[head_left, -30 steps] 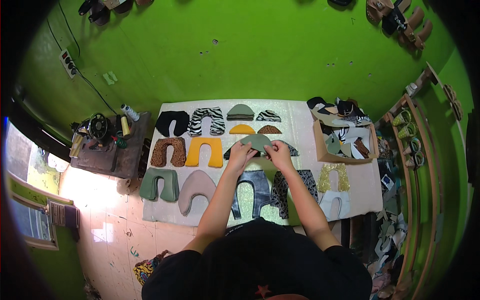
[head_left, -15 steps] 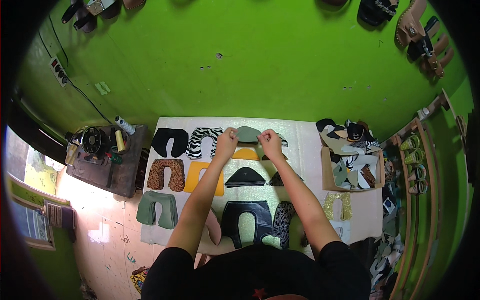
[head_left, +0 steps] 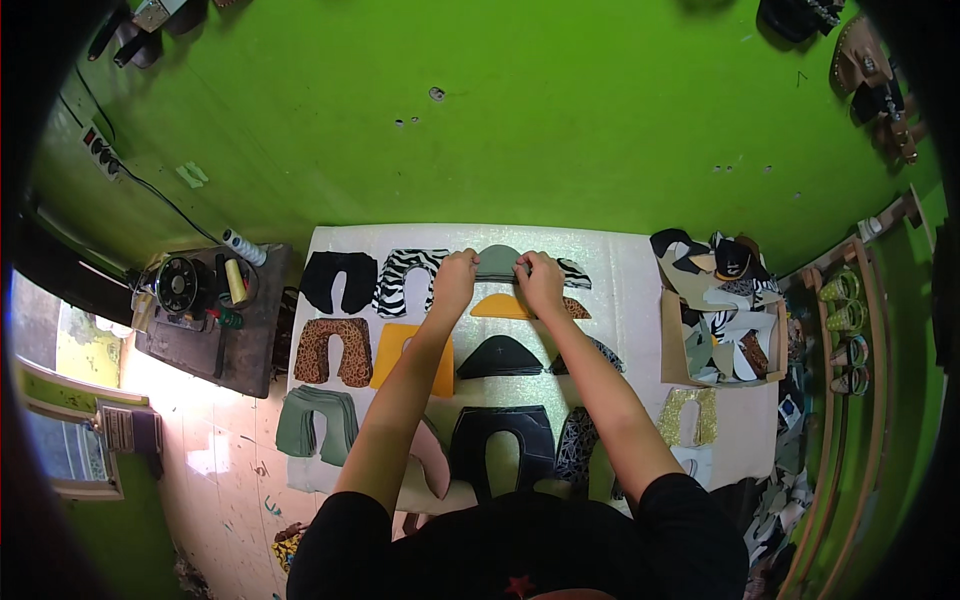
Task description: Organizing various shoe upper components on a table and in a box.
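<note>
At the far side of the table, a stack of grey-green half-moon pieces [head_left: 498, 262] lies between my hands. My left hand [head_left: 457, 280] pinches its left corner, and my right hand [head_left: 541, 282] has closed fingers at its right corner. Just right of my right hand is a zebra-striped half-moon piece [head_left: 574, 273]. Below the hands lie a mustard half-moon piece [head_left: 497, 305] and a stack of black half-moon pieces [head_left: 502, 357]. A zebra-striped U-shaped piece [head_left: 400, 285] is beside my left hand.
More U-shaped stacks cover the left: black [head_left: 322, 282], leopard-print [head_left: 332, 352], green [head_left: 312, 420]. A large black U-shaped stack [head_left: 468, 447] lies near me. A cardboard box [head_left: 673, 345] of scraps stands right. A sewing machine [head_left: 180, 283] is left, sandals [head_left: 845, 317] on a right rack.
The grey-green pieces have come down flatter onto the table, and my right hand has bent further over their right corner. The view has shifted slightly.
</note>
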`<state>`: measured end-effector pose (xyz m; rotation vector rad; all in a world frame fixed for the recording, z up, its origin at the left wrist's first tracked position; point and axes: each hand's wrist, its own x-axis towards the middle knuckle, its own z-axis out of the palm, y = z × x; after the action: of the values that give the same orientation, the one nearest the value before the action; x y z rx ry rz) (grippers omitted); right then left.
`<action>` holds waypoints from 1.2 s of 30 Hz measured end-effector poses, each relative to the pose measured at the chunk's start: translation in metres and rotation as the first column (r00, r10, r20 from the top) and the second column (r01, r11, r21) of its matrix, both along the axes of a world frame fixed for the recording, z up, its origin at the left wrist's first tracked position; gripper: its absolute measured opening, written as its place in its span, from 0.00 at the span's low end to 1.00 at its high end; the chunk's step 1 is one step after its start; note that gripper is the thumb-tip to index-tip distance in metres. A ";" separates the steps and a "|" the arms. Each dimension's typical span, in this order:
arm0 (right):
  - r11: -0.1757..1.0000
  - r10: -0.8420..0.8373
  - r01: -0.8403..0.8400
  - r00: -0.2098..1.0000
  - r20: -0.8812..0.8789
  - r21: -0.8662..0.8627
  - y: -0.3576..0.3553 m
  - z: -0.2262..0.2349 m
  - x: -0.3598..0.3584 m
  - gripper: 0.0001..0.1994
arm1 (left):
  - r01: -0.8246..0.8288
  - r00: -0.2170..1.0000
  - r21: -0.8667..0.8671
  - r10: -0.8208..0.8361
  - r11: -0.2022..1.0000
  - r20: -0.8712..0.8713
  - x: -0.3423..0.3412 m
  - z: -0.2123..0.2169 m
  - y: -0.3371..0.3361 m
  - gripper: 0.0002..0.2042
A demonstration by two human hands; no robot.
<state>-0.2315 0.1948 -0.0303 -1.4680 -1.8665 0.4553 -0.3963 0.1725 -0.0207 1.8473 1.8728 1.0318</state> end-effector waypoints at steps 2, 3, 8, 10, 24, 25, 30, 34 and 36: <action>0.999 -0.013 0.009 0.997 0.072 0.049 -0.004 0.001 -0.003 0.08 | -0.039 0.989 0.015 0.040 0.999 -0.142 -0.003 -0.007 -0.002 0.05; 0.999 -0.017 0.014 0.997 0.074 0.047 -0.004 -0.001 -0.001 0.08 | -0.034 0.989 0.013 0.036 0.999 -0.140 0.001 -0.006 -0.002 0.05; 0.981 0.012 -0.043 0.987 0.158 0.191 -0.004 0.001 0.001 0.07 | 0.105 0.951 0.187 -0.043 0.977 -0.305 0.006 0.003 -0.001 0.09; 0.975 0.013 -0.053 0.983 0.182 0.216 -0.004 0.000 0.000 0.07 | 0.166 0.926 0.191 -0.086 0.967 -0.368 0.007 -0.002 -0.002 0.10; 0.998 0.045 -0.032 0.948 0.316 -0.049 -0.051 0.025 0.005 0.19 | 0.087 0.882 0.008 -0.073 0.996 -0.465 0.022 0.004 -0.031 0.17; 0.997 0.047 -0.026 0.954 0.295 -0.074 -0.055 0.027 0.009 0.19 | 0.087 0.881 0.018 -0.069 0.996 -0.469 0.022 0.005 -0.035 0.17; 1.000 0.025 -0.025 0.983 0.181 -0.006 -0.085 0.022 0.037 0.17 | 0.105 0.888 -0.041 -0.112 0.994 -0.446 0.033 0.021 -0.055 0.16; 0.997 0.047 -0.041 0.993 0.109 -0.060 -0.115 0.031 0.062 0.12 | 0.155 0.875 -0.064 -0.167 0.986 -0.455 0.057 0.038 -0.080 0.15; 0.999 0.020 -0.020 1.000 -0.004 -0.048 -0.130 0.037 0.078 0.11 | 0.321 0.881 -0.252 -0.386 0.913 -0.275 0.074 0.046 -0.089 0.15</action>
<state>-0.1533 0.0650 0.0064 -1.4804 -1.8804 0.5159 -0.3226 0.0836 0.0257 2.2226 1.6261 0.4231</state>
